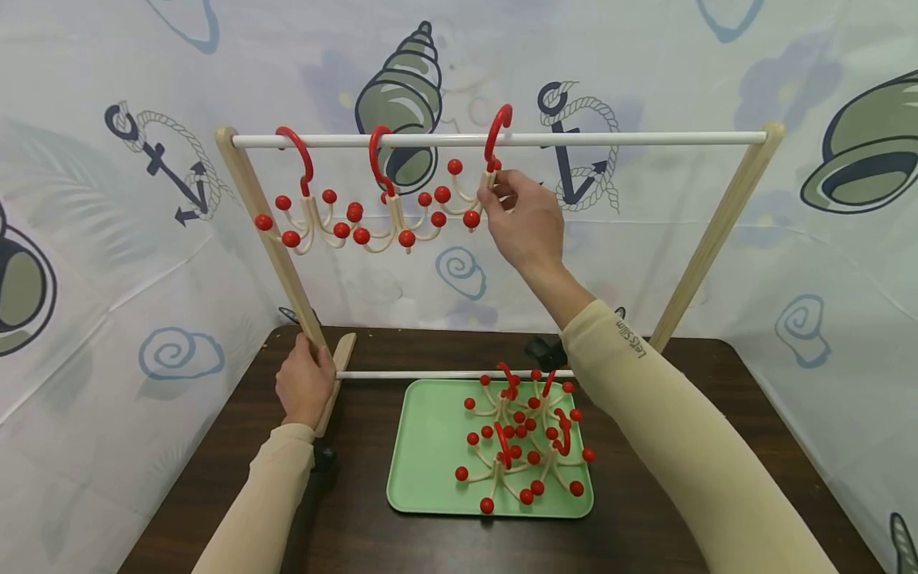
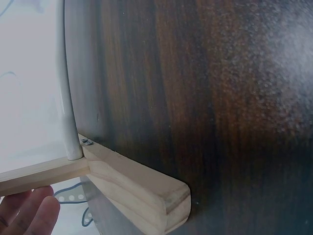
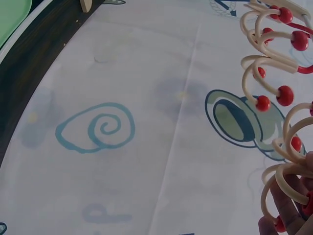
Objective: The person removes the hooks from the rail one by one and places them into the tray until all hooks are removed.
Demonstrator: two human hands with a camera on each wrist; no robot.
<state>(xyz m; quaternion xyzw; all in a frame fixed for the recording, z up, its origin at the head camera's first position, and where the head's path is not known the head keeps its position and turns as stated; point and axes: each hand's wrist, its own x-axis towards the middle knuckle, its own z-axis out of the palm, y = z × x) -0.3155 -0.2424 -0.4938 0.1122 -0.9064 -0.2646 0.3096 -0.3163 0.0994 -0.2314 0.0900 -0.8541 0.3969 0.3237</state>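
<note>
My right hand (image 1: 531, 219) pinches the beige stem of a hook hanger (image 1: 502, 117) with a red hook and curved arms tipped with red balls. That hook arches over the white top rod (image 1: 610, 139); whether it rests on the rod I cannot tell. Two similar hangers, a left one (image 1: 307, 209) and a middle one (image 1: 393, 209), hang from the rod. Low on the left, my left hand (image 1: 304, 383) grips the wooden post (image 1: 287, 275) of the rack. In the left wrist view, fingertips (image 2: 44, 215) lie against this post. Part of the held hanger (image 3: 286, 181) appears in the right wrist view.
A green tray (image 1: 423, 446) on the dark table (image 1: 344, 526) carries several more hangers on its right side. Behind it runs the white lower rod (image 1: 402, 375). A right wooden post (image 1: 717, 231) and a patterned cloth (image 1: 459, 64) stand beyond.
</note>
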